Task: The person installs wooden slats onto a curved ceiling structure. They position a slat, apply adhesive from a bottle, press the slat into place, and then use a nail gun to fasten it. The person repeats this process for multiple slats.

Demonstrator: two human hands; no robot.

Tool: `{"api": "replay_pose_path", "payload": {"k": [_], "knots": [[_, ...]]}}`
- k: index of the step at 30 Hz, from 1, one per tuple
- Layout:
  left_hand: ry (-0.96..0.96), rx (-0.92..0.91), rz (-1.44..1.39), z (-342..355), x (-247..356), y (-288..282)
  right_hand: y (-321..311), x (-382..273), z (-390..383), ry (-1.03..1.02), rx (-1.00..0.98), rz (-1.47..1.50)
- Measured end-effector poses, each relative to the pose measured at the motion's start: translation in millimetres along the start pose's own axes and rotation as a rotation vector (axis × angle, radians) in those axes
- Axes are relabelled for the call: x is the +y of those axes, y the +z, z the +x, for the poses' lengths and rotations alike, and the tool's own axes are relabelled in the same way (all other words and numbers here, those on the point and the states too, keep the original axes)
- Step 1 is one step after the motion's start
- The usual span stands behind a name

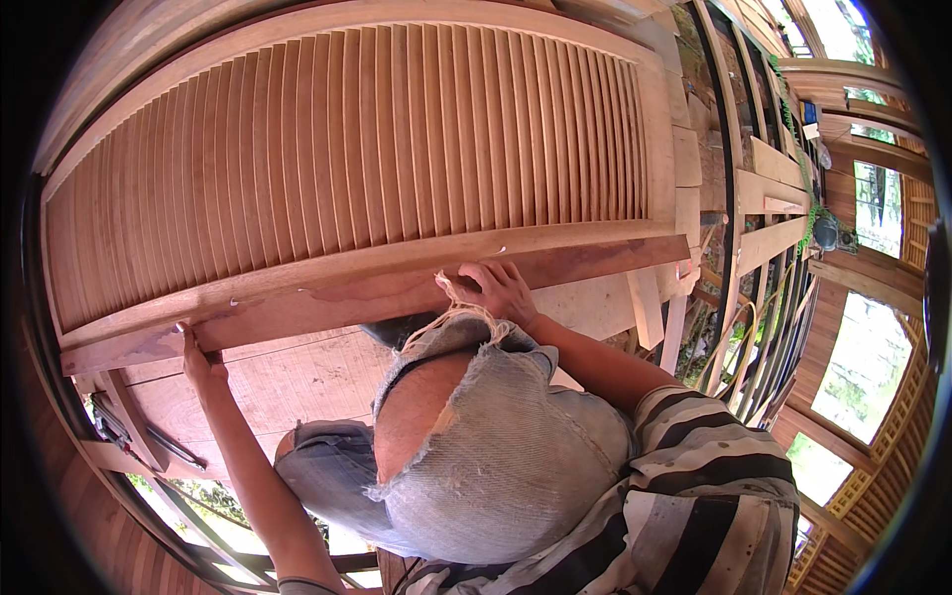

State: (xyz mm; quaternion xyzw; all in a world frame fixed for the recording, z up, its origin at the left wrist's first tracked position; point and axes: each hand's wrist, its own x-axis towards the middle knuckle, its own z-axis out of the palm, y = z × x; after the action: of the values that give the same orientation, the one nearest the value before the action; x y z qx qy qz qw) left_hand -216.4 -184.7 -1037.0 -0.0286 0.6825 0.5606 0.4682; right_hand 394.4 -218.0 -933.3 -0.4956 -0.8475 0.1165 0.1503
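A large louvred wooden panel [397, 139] lies across the upper part of the head view, with a long reddish-brown board [595, 261] against its near edge. My left hand [203, 359] grips this board near the left end, its thumb and fingers on either side of the edge. Farther right, my right hand [491, 293] holds the same board with bent fingers, partly behind the frayed threads of my torn jeans at my raised knee [506, 436]. Pale planks [238, 397] lie beneath and in front of the board.
A black tool or rod [183, 446] lies at the lower left. At the right are timber rails with gaps [769, 228], short wood offcuts [647, 307], a yellow hose or cord, a grey rounded object [826, 233] and window openings in wooden walls.
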Motion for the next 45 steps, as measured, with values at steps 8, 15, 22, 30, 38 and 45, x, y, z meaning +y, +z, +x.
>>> {"api": "replay_pose_path", "payload": {"k": [8, 15, 22, 30, 38, 45], "knots": [[0.009, 0.042, 0.057, 3.5, 4.2, -2.3, 10.0, 1.5, 1.6, 0.003, -0.016, 0.008], [-0.044, 0.202, 0.215, -4.5, -8.1, 38.9, -1.9, 12.8, -3.3, 0.043, -0.094, -0.026], [0.143, -0.062, 0.105, -3.6, 2.1, -33.5, -65.7, 76.0, 15.0, -0.031, -0.469, 0.015], [0.038, 0.35, -0.105, -69.7, 18.4, 77.3, -85.2, 133.2, -33.3, 0.138, -0.507, -0.114], [-0.018, 0.317, -0.113, -76.1, 16.3, 68.1, -91.8, 165.7, -70.2, 0.359, -0.452, -0.096], [-0.066, 0.229, -0.092, -71.4, 19.7, 64.2, -104.8, 191.6, -104.8, 0.641, -0.389, -0.032]]}}
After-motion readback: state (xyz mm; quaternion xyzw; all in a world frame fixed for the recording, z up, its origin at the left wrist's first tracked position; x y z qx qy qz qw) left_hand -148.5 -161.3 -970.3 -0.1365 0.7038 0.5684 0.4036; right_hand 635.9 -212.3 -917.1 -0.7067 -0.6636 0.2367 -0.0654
